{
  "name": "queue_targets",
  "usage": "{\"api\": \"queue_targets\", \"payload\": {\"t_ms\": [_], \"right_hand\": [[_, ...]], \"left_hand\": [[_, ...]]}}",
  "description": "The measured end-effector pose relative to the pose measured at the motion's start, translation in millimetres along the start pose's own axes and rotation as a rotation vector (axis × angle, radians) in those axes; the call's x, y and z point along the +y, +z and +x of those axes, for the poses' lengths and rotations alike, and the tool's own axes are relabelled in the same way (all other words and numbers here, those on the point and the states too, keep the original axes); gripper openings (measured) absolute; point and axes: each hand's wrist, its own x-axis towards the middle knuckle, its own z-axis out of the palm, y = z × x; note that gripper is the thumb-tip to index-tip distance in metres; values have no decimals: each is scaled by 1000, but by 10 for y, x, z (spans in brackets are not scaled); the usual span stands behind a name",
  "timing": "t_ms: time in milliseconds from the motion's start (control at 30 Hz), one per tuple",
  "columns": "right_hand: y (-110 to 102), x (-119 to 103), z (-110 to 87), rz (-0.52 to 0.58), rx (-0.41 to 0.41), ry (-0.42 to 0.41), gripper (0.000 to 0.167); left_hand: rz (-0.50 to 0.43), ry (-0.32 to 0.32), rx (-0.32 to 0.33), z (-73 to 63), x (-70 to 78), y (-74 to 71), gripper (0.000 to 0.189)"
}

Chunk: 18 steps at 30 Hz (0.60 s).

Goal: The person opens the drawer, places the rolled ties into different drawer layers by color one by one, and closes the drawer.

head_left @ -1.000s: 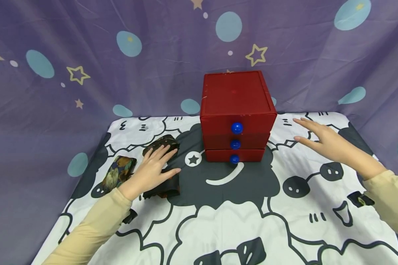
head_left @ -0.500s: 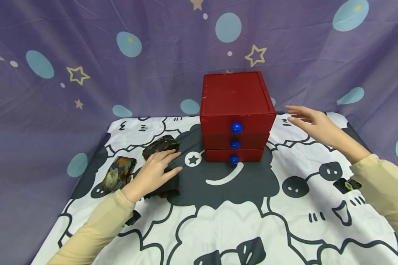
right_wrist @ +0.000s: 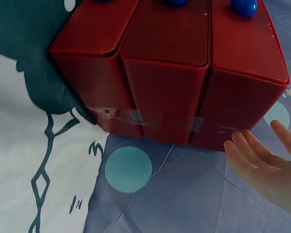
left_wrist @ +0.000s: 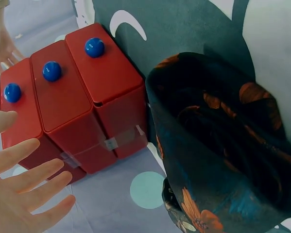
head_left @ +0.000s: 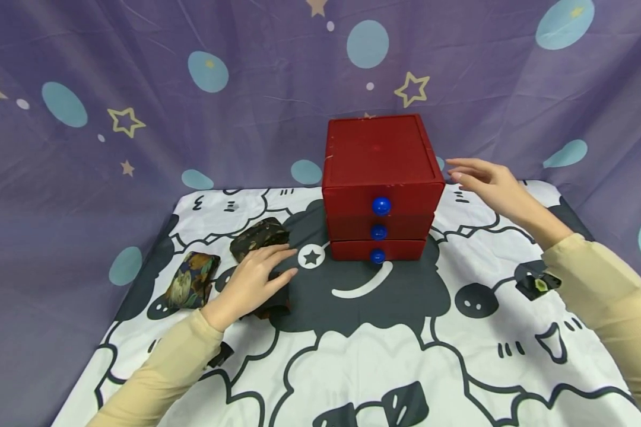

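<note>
A red three-drawer box [head_left: 376,151] with round blue knobs stands at the back of the table, its drawers closed. To its right, my right hand [head_left: 491,185] is raised with fingers loosely bent; the right wrist view shows the fingers [right_wrist: 249,148] beside the box's side, contact unclear. My left hand [head_left: 250,287] hovers over a rolled dark cloth [left_wrist: 218,160] with orange flowers, fingers spread and holding nothing. Just behind that hand lies a dark patterned folded cloth [head_left: 260,236]. Further left is a multicoloured floral folded cloth [head_left: 192,279].
A white tablecloth [head_left: 352,367] with dark cartoon clouds covers the table. Behind it hangs a purple curtain [head_left: 278,118] with stars and blue ovals. A small dark item [head_left: 536,286] sits at the right wrist and another dark item [head_left: 221,354] at the left.
My right hand has moved left and up, closer to the box's right side, its fingers bending more. The left hand has shifted slightly right and toward me, uncovering more of the dark patterned cloth.
</note>
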Motion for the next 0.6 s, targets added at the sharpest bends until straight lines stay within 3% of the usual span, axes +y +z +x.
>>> {"api": "queue_targets", "payload": {"t_ms": [400, 600], "right_hand": [[118, -8, 153, 329, 23, 17, 42], [151, -20, 182, 416, 31, 24, 45]], "left_hand": [[-63, -6, 21, 1, 54, 38, 34], [-88, -12, 21, 17, 88, 49, 31]]}}
